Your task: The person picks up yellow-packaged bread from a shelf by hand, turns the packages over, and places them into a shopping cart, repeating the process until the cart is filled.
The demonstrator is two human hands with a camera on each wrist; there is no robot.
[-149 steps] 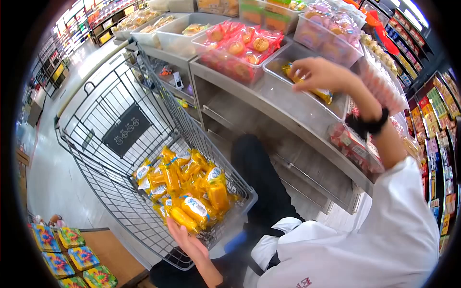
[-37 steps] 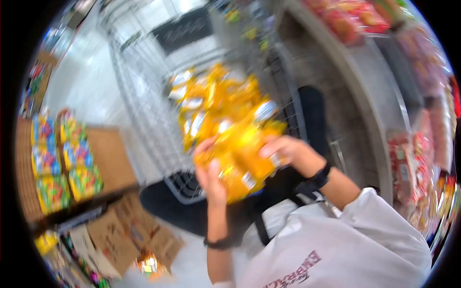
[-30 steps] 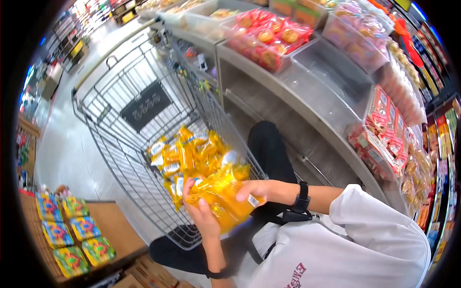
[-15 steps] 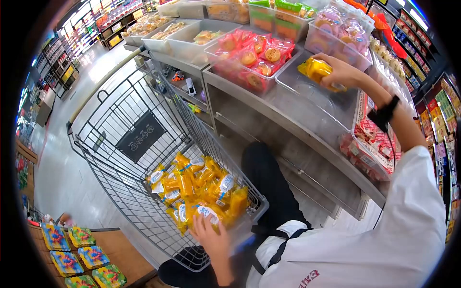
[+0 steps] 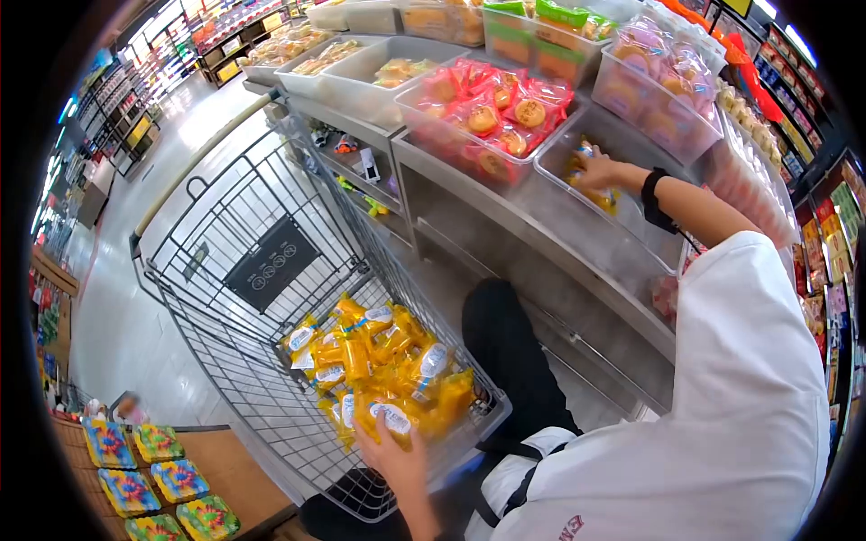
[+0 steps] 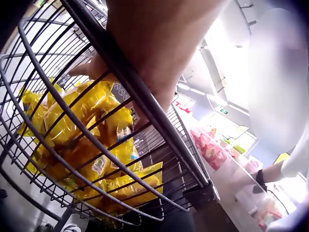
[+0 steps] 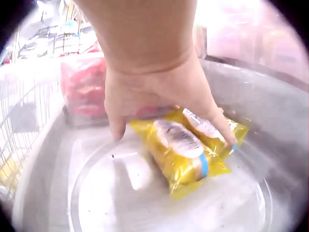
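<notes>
In the head view, several yellow plastic-wrapped snack cakes [image 5: 356, 356] lie heaped in the shopping cart [image 5: 207, 298]. My left hand [image 5: 397, 458] reaches over the cart's near rim, its fingers resting on the nearest wrapped cake. The left wrist view shows more yellow packs [image 6: 77, 116] behind the cart wires. My right hand [image 7: 154, 94] is down inside a clear plastic bin [image 7: 43, 159]. Its thumb and fingers are spread, one finger touching a wrapped cake. Two yellow cakes [image 7: 176, 147] with pale oval labels lie side by side under this hand.
Left of the bin stands a tub of pink-wrapped cookies [image 5: 492, 117]; behind it is a tub of purple packs [image 5: 658, 90]. A grey shelf unit [image 5: 541, 234] runs beside the cart. Colourful packs [image 5: 126, 491] sit on a wooden stand at lower left.
Both hands held yellow packs over the cart. The right hand then carried yellow cakes to the bin and lowered them inside; its fingers have spread. The left hand moved to the heap.
</notes>
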